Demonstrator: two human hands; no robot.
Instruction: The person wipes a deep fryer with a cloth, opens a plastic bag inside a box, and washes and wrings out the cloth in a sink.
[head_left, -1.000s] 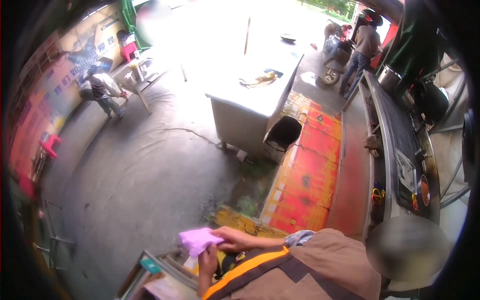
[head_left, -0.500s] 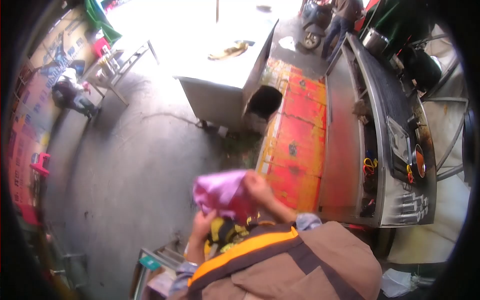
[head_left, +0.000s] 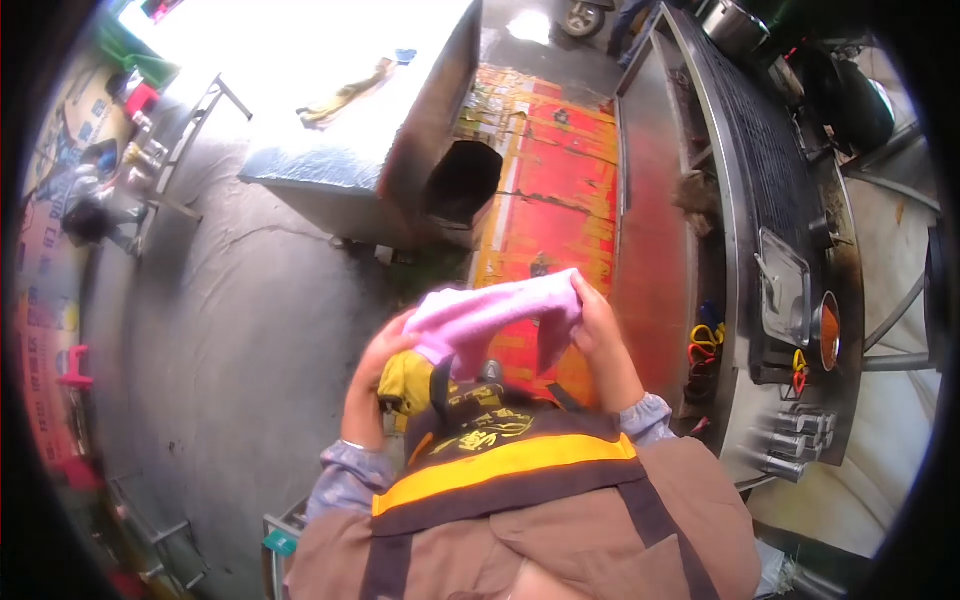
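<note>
A pink cloth (head_left: 490,310) is stretched between my two hands in front of my waist, with its middle sagging. My left hand (head_left: 382,352) is closed on one end. Yellow fabric (head_left: 405,380) hangs just under that hand; whether the hand holds it too I cannot tell. The opposite corner is pinched in the fingers of my right hand (head_left: 597,325). Below the cloth is my dark apron (head_left: 490,425) with yellow print and an orange band.
A metal-sided table (head_left: 330,205) with a crumpled cloth (head_left: 345,95) stands ahead. Red and yellow worn boards (head_left: 560,170) cover the floor beside it. On the right runs a steel counter (head_left: 745,190) with a tray (head_left: 785,290), a bowl of red stuff (head_left: 828,330) and a pot (head_left: 735,28).
The pink cloth has gone from bunched up to spread wide as my hands moved apart. My right hand shifted right and up, my left slightly left and up. The camera view has tilted down.
</note>
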